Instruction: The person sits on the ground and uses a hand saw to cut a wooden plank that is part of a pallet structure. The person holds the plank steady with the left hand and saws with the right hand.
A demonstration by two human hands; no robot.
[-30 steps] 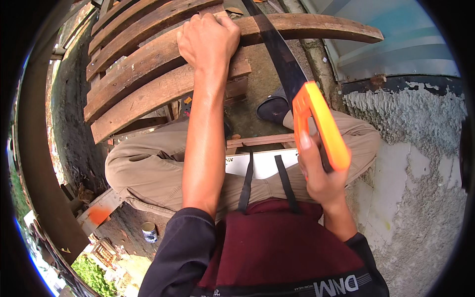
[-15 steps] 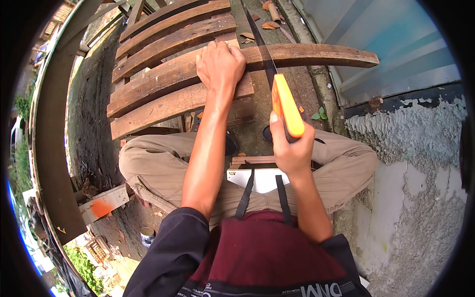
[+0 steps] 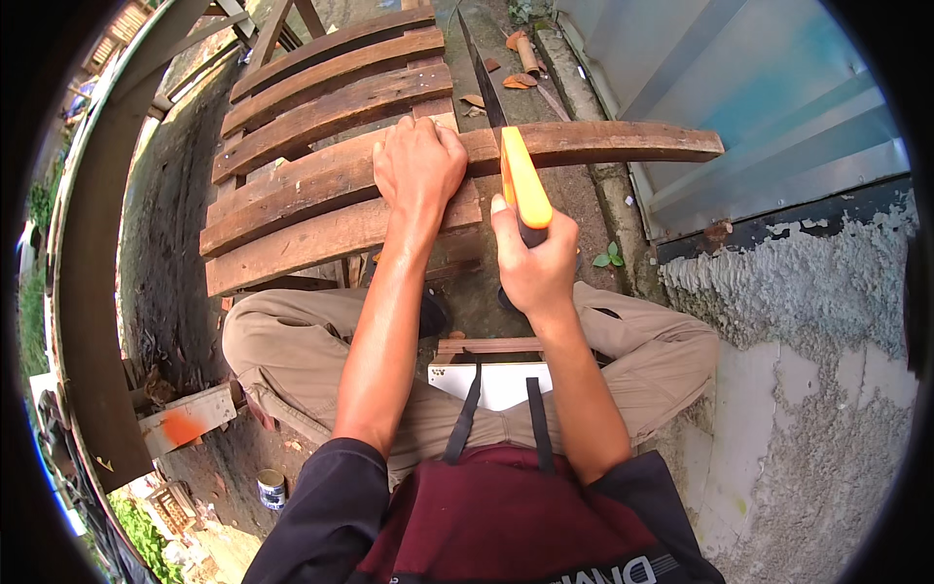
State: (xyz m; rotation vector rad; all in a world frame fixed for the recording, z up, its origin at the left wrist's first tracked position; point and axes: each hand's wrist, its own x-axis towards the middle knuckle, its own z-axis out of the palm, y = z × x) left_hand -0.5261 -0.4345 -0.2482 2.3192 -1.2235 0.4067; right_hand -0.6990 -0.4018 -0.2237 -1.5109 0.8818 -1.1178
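A long brown wooden plank [image 3: 613, 142] lies across the slatted wooden bench or rack, its right end jutting past the slats. My left hand [image 3: 418, 167] is closed over the plank and presses it down near the slats' right ends. In my right hand [image 3: 538, 258] is a handsaw [image 3: 526, 180] with a yellow-and-black handle, gripped with the thumb along its side. Its dark blade points away from me and crosses the plank just right of my left hand. Whether the teeth have cut into the wood cannot be made out.
Slats [image 3: 331, 92] with gaps between them continue beyond the plank. A corrugated metal sheet [image 3: 759, 88] and rough wall [image 3: 808, 282] stand close on the right. Below my lap is a white-faced board [image 3: 498, 386]. A tin can [image 3: 271, 490] sits at lower left.
My right hand has pushed the saw forward, away from me, so the handle is now at the plank. My left hand keeps its hold. The whole view has shifted slightly.
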